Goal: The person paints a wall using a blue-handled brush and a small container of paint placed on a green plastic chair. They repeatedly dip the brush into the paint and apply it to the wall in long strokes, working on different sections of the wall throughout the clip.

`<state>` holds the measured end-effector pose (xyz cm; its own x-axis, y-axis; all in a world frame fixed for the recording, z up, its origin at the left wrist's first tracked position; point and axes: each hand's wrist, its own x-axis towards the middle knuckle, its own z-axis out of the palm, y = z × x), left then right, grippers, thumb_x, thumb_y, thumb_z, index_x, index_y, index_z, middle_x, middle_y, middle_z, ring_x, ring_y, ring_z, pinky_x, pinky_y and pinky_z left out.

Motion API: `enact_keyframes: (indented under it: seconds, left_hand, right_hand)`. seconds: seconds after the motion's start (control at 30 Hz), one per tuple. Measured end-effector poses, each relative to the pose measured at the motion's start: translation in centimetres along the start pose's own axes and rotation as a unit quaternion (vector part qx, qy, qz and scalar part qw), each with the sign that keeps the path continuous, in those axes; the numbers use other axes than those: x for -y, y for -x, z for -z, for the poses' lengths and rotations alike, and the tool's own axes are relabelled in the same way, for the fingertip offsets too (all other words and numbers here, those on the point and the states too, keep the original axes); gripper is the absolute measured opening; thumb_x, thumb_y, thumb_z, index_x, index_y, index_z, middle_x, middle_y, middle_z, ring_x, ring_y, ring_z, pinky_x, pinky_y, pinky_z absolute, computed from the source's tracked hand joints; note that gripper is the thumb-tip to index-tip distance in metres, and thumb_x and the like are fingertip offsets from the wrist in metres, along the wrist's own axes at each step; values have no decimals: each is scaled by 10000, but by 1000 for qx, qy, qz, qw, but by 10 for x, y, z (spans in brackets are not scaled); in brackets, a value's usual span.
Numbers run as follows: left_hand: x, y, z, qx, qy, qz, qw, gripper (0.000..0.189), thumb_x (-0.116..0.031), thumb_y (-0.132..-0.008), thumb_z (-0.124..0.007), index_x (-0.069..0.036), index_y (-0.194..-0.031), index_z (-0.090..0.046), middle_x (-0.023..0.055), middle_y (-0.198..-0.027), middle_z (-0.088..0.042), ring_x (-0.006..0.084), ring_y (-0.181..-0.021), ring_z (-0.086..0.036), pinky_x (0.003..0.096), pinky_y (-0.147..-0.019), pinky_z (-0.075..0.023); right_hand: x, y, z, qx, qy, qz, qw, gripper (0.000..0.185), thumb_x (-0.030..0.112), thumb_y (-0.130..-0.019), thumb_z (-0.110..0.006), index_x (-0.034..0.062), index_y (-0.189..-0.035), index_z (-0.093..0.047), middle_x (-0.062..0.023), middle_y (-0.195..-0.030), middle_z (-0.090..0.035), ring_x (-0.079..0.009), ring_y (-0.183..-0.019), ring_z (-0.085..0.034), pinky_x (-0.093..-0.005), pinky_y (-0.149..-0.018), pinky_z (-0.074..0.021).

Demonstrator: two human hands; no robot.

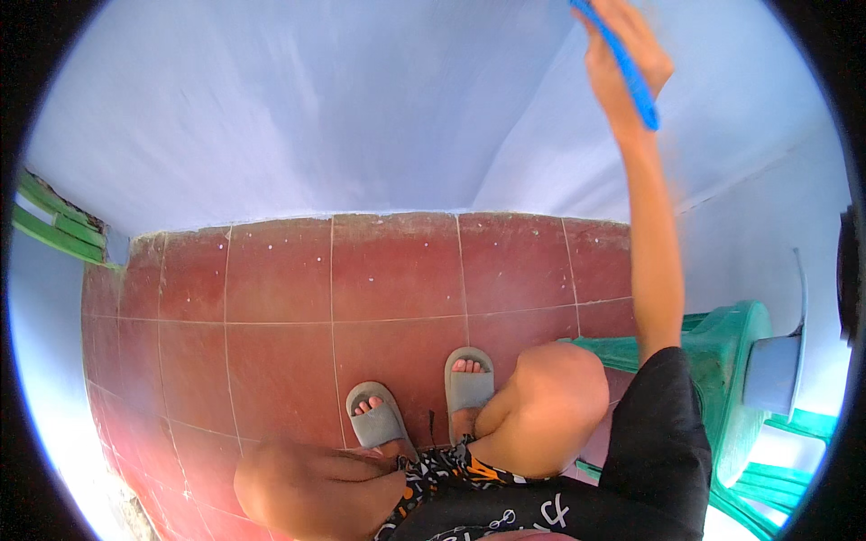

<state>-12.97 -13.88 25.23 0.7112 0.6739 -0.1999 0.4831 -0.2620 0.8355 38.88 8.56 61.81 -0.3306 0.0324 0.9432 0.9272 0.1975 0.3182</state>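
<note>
My right hand (626,57) is raised at the top of the view, slightly blurred, in front of the pale blue wall (379,115). It grips the blue handle (626,67) of a tool. The tool's far end lies beyond the top edge, so its kind cannot be told. My left hand is out of view. Before me stretches the painted wall, with lighter and darker streaks on it, down to the red tiled floor (277,291).
At my right stands a green plastic chair (731,379), with a blue-grey container (771,375) on it. White specks dot the tiles along the wall's foot. My grey slippers (376,422) rest on the floor. A green frame (64,226) juts out at the left.
</note>
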Motion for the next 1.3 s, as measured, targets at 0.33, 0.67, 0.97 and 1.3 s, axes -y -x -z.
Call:
enact_keyframes:
  seconds: [0.33, 0.67, 0.97, 1.3]
  left_hand:
    - [-9, 34, 46, 222, 137, 186, 947, 559, -233, -793, -782, -53, -1259, -532, 155, -1265, -576, 360, -1127, -564, 474, -968, -439]
    - [-18, 38, 66, 301, 162, 239, 909, 582, -237, -782, -790, -55, -1269, -529, 154, -1286, -568, 357, -1155, -552, 476, -985, -428]
    - [-20, 36, 67, 334, 176, 270, 886, 603, -241, -771, -797, -57, -1279, -527, 154, -1305, -561, 355, -1181, -542, 478, -1001, -419]
    - [-30, -136, -26, 192, -71, -259, 944, 669, -317, -825, -717, -120, -1417, -475, 104, -1527, -404, 307, -1456, -310, 506, -1176, -283]
  right_hand:
    - [72, 170, -5, 64, -11, -232, 971, 268, 9, -821, -728, 51, -1085, -714, -139, -986, -685, -273, -833, -704, -328, -698, -566]
    - [68, 173, -17, -8, 16, -290, 957, 233, 56, -848, -710, 36, -1080, -710, -151, -1000, -672, -271, -794, -691, -330, -661, -557]
    - [74, 152, -12, -43, 38, -251, 966, 265, 21, -823, -712, 47, -1086, -702, -151, -1004, -648, -255, -787, -680, -334, -654, -552]
    - [89, 191, 4, 94, -22, -297, 950, 237, 9, -825, -708, 37, -1060, -701, -143, -1001, -667, -234, -749, -700, -321, -631, -553]
